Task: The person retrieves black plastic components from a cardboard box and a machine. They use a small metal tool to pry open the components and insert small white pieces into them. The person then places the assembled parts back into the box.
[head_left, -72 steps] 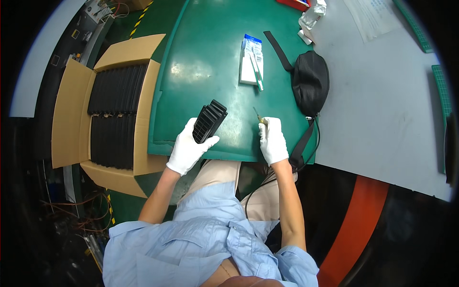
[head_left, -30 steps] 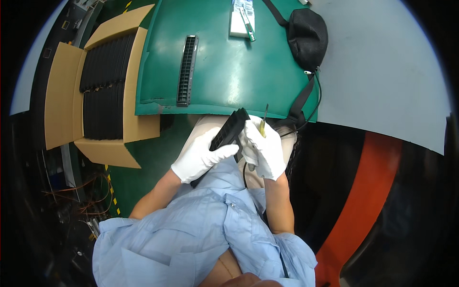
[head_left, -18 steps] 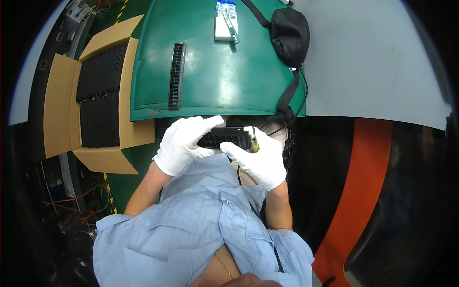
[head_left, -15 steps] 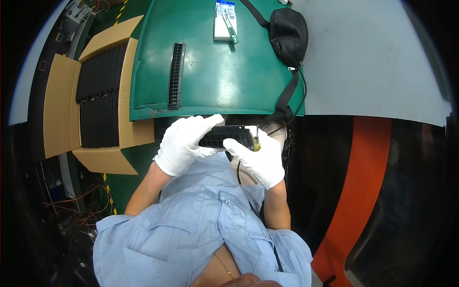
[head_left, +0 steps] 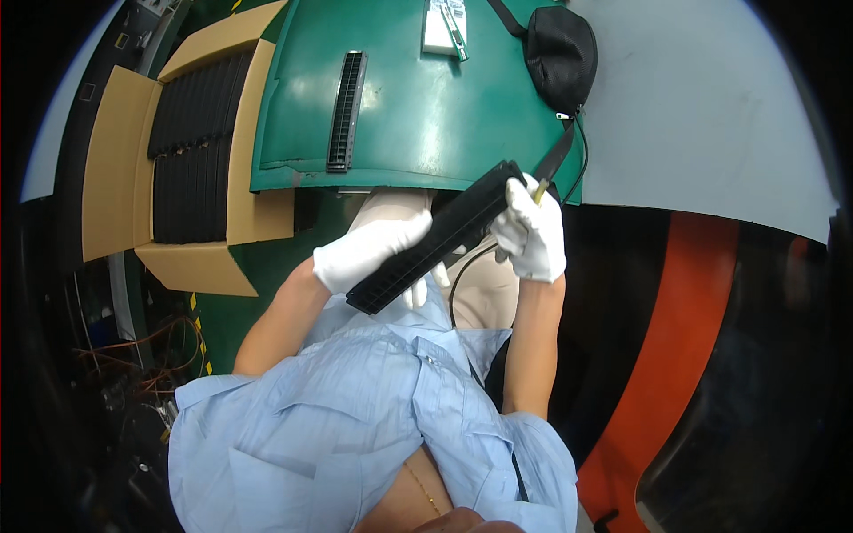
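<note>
A long black plastic grid strip (head_left: 435, 240) hangs slantwise over my lap, its far end up by the table edge. My left hand (head_left: 378, 251), in a white glove, is closed around the strip's lower half, with the thumb on top and fingers beneath. Beside its upper end is my gloved right hand (head_left: 530, 233), fingers curled. A small yellow stick-like thing (head_left: 540, 190) pokes out of that hand; its kind is too small to tell. A similar black grid strip (head_left: 346, 111) lies on the green table mat (head_left: 409, 124).
At left stands an open cardboard box (head_left: 251, 142) packed with black strips (head_left: 191, 191). Toward the back of the mat lie a small white box (head_left: 439, 35) and a green cutter knife (head_left: 456, 34). A black pouch (head_left: 560, 60) with a strap rests at right, beside a grey tabletop (head_left: 693, 107).
The strip has swung from level to a steep slant, its right end raised. My right hand has moved up and right; my left hand has shifted slightly right and lower on the strip.
</note>
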The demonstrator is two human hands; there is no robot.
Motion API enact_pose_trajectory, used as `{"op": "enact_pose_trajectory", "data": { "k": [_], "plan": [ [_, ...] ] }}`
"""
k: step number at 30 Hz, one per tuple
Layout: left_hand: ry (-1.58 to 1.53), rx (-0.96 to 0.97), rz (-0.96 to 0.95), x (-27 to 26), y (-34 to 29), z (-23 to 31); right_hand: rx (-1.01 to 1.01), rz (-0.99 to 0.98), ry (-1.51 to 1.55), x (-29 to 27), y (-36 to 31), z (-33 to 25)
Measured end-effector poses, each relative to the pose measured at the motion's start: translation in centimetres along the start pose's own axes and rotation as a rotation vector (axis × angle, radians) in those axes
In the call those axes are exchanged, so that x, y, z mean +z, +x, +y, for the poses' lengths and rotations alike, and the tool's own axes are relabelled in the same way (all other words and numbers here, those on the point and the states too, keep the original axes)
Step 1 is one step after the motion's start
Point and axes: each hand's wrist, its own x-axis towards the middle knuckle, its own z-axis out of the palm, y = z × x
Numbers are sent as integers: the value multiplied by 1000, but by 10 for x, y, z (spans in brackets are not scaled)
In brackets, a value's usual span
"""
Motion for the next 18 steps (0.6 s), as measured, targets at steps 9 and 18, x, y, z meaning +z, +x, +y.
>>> {"op": "enact_pose_trajectory", "data": {
  "k": [9, 18],
  "plan": [
    [-522, 8, 305, -3, 20, -19, -6, 205, -329, 23, 12, 33],
    [-423, 27, 529, -12, 26, -33, -261, 97, -862, 39, -24, 69]
  ]
}}
